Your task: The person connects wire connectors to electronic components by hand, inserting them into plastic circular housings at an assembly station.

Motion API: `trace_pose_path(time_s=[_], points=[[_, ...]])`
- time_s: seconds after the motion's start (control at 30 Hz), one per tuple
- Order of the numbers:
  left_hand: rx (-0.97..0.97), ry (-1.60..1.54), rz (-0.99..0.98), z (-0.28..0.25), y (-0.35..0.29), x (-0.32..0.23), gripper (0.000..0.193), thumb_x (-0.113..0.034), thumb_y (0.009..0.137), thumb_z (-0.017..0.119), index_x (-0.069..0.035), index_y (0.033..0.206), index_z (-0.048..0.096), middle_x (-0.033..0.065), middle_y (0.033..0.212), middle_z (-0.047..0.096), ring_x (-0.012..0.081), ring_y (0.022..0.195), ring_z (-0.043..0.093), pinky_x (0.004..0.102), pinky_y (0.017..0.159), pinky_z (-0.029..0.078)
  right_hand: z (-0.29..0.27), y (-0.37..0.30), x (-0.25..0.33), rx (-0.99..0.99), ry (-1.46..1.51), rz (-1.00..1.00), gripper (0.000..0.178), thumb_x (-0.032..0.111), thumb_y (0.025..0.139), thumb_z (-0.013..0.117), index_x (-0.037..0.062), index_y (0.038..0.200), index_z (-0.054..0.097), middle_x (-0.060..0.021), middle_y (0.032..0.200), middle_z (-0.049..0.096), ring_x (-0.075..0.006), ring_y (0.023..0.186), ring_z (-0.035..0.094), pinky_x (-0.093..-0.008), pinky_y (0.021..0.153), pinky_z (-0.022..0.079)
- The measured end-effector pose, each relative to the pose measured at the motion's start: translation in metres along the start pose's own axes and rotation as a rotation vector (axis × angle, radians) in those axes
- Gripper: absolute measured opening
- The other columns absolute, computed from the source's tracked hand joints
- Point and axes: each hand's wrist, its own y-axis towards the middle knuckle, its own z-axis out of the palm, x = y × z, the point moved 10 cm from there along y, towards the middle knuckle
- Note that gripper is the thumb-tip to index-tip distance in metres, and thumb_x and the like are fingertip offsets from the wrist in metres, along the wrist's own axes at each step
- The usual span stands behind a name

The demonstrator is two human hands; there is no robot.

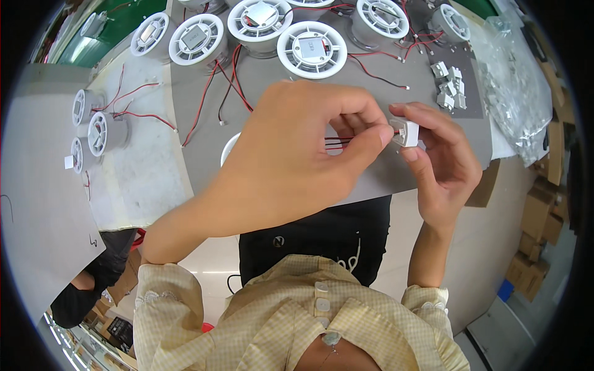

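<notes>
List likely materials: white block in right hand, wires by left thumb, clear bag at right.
White block: probably rigid plastic, smooth; crisp, moulded-looking edges.
Wires: likely smooth plastic insulation, from even red and black colour; cores hidden.
Bag: apparently thin plastic film, glossy; transparent, crinkled, bright glints.

The grey tabletop bears white housings and white blocks.

Pale yellow checked shirt; sleeves with lacy trim; square pale buttons; greenish pendant.
</notes>
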Motion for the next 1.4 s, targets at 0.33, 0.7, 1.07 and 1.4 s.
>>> trace_pose_path(time_s=[0.33, 0.7, 1.07, 1.4], points=[[0.037, -0.085, -0.124, 0.002, -0.001, 0.008, 0.012, -0.010, 0.090, 0.069, 0.001, 0.088, 0.070, 0.0032, 0.074, 0.068, 0.0093, 0.071, 0.061, 0.0255, 0.070, 0.047, -0.001, -0.002, 0.015, -0.082, -0.236, -0.094, 0.031, -0.010, 0.078, 0.070, -0.0069, 0.108, 0.069, -0.0206, 0.109, 0.071, -0.0278, 0.100, 0.069, -0.0323, 0.081, 0.056], [-0.007, 0.753, 0.126, -0.007, -0.019, -0.013, 0.013, -0.017, 0.081, 0.077, -0.009, 0.085, 0.067, -0.0032, 0.089, 0.071, 0.0156, 0.094, 0.063, 0.0477, 0.103, 0.026, 0.020, 0.003, 0.027, 0.184, -0.516, -0.104, 0.038, -0.003, 0.068, 0.077, -0.0018, 0.106, 0.072, -0.0141, 0.103, 0.072, -0.0282, 0.093, 0.066, -0.0343, 0.075, 0.053], [-0.110, 1.093, -0.001, -0.026, -0.055, -0.051, 0.057, -0.031, 0.063, 0.085, -0.011, 0.113, 0.067, 0.0038, 0.118, 0.067, 0.0288, 0.105, 0.061, 0.0441, 0.093, 0.042, 0.053, -0.008, 0.030, 0.306, -1.007, -0.084, 0.033, 0.003, 0.074, 0.075, 0.0108, 0.106, 0.072, -0.0010, 0.102, 0.071, -0.0231, 0.103, 0.064, -0.0440, 0.099, 0.040], [-0.186, 0.943, -0.043, -0.047, -0.084, -0.024, 0.065, -0.019, 0.061, 0.089, -0.009, 0.120, 0.065, 0.0089, 0.112, 0.068, 0.0289, 0.087, 0.063, 0.0350, 0.071, 0.054, 0.052, -0.015, 0.025, 0.362, -0.700, 0.095, 0.032, 0.006, 0.073, 0.077, 0.0101, 0.104, 0.071, -0.0045, 0.097, 0.070, -0.0231, 0.101, 0.063, -0.0437, 0.100, 0.038]])
